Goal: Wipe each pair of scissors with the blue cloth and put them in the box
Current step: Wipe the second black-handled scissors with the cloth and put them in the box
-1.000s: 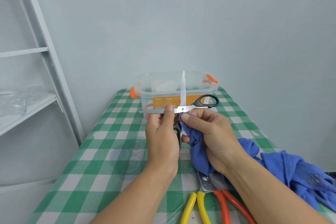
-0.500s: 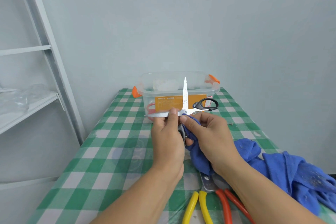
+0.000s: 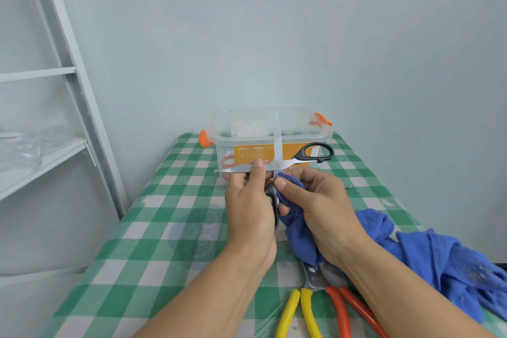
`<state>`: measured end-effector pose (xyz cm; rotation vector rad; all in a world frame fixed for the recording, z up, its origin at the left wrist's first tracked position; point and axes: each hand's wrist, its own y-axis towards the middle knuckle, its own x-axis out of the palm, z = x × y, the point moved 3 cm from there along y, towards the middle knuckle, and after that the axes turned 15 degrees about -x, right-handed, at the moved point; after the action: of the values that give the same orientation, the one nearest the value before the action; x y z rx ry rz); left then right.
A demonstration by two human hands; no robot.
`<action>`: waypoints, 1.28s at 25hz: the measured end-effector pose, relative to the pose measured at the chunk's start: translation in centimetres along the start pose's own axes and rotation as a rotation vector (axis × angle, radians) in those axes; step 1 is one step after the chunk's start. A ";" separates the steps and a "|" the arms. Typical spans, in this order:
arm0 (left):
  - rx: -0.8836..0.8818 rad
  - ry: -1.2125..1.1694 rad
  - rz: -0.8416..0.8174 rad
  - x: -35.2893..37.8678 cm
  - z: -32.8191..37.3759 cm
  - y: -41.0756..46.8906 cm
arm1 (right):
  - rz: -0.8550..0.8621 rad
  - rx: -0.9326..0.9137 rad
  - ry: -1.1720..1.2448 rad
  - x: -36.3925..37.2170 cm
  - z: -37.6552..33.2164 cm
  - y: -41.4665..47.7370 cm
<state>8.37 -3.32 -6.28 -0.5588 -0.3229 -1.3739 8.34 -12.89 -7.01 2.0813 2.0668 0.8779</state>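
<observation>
My left hand (image 3: 248, 204) grips black-handled scissors (image 3: 293, 163), spread wide: one blade points up, the other left, and one handle loop sticks out to the right. My right hand (image 3: 318, 208) pinches the blue cloth (image 3: 296, 233) against the scissors just below the pivot. The cloth trails off to the right over the table. Behind the hands stands the clear plastic box (image 3: 241, 129) with orange latches; something red-handled (image 3: 227, 161) shows through its front wall.
Yellow-handled shears (image 3: 299, 313) and orange-handled shears (image 3: 343, 307) lie at the near edge of the green-checked table (image 3: 164, 228), their blades partly under my right forearm. A grey shelf rack (image 3: 55, 90) stands at the left. A wall is close behind the box.
The hands and scissors have shifted only slightly; my right thumb and the cloth have slid a little along the blade near the pivot.
</observation>
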 end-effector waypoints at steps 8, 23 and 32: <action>0.033 0.044 -0.012 0.0 -0.6 0.2 | -0.015 -0.068 -0.137 -0.2 -0.1 0.1; 0.033 0.034 -0.007 0.1 -0.5 0.1 | -0.033 -0.120 -0.186 -0.1 -0.4 0.1; 0.097 0.095 -0.006 0.2 -0.7 0.1 | -0.041 -0.157 -0.268 -0.1 -0.8 0.1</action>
<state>8.43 -3.87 -6.78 -0.4114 -0.3124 -1.3782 8.12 -13.27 -6.37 1.9471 1.8356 0.6869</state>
